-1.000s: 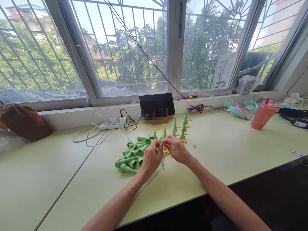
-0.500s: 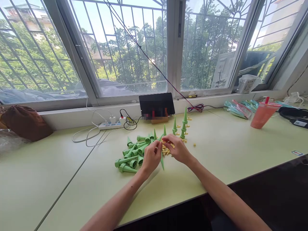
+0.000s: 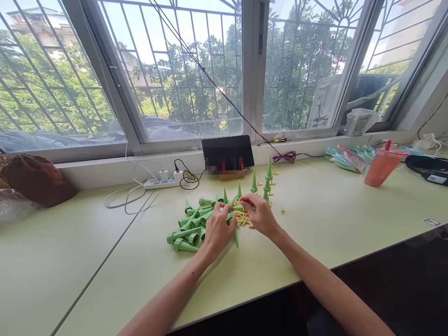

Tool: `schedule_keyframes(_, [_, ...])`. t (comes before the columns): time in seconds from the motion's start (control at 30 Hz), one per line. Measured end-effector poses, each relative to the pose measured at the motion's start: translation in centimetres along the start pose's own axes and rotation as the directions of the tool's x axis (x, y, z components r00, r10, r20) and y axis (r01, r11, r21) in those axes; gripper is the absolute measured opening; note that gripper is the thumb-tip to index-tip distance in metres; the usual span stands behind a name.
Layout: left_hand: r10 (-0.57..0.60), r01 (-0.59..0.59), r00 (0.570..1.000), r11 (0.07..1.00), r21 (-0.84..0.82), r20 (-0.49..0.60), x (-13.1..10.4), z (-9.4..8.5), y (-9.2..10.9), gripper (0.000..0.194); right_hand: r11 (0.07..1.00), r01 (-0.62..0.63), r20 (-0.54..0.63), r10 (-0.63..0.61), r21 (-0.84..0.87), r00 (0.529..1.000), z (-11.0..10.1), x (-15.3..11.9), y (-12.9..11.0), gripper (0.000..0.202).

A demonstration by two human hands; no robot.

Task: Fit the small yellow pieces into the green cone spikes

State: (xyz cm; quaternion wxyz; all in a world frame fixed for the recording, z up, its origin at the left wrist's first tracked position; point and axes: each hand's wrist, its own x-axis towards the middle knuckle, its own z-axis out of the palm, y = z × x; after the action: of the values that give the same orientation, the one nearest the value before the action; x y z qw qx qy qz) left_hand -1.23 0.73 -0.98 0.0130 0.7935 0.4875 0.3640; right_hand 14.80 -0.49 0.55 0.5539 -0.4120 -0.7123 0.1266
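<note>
My left hand is closed round the cap end of a green spike, which lies sideways and points right. My right hand is beside it above the yellow pieces, fingertips pinched; what they hold, if anything, is too small to tell. Left of my hands lies a pile of green spikes with ribbed caps. Small yellow pieces are heaped between and under my hands. Behind my right hand stand upright green spikes with yellow pieces sticking out sideways.
Along the back of the pale table stand a power strip with cables and a black tablet. A red cup and plastic packets are at the right. A brown bag sits at the far left.
The green spike in my left hand has turned to lie sideways, and that hand's fingers have spread further round it. My right hand has moved slightly right, away from my left fingertips.
</note>
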Motion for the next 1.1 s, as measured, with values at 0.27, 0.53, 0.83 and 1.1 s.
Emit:
schedule_keyframes(0.27, [-0.012, -0.016, 0.989, 0.982, 0.19, 0.147, -0.11, -0.36, 0.56, 0.016, 0.998, -0.055, 0.029, 0.055, -0.013, 0.998, -0.15, -0.16, -0.51, 0.025])
schedule_keyframes(0.53, [-0.008, -0.042, 0.981, 0.967, 0.252, 0.195, -0.11, -0.41, 0.77, 0.019, 0.997, -0.081, 0.048, 0.082, -0.016, 0.996, -0.07, -0.21, -0.41, 0.028])
schedule_keyframes(0.83, [0.007, -0.058, 0.98, 0.967, 0.249, 0.201, -0.17, -0.4, 0.79, 0.018, 0.997, -0.072, 0.057, 0.074, -0.041, 0.996, -0.22, -0.16, -0.73, 0.028])
schedule_keyframes(1.1, [0.01, -0.05, 0.981, 0.978, 0.203, 0.192, -0.15, -0.45, 0.92, 0.019, 0.996, -0.069, 0.072, 0.072, -0.053, 0.995, -0.08, -0.21, -0.6, 0.027])
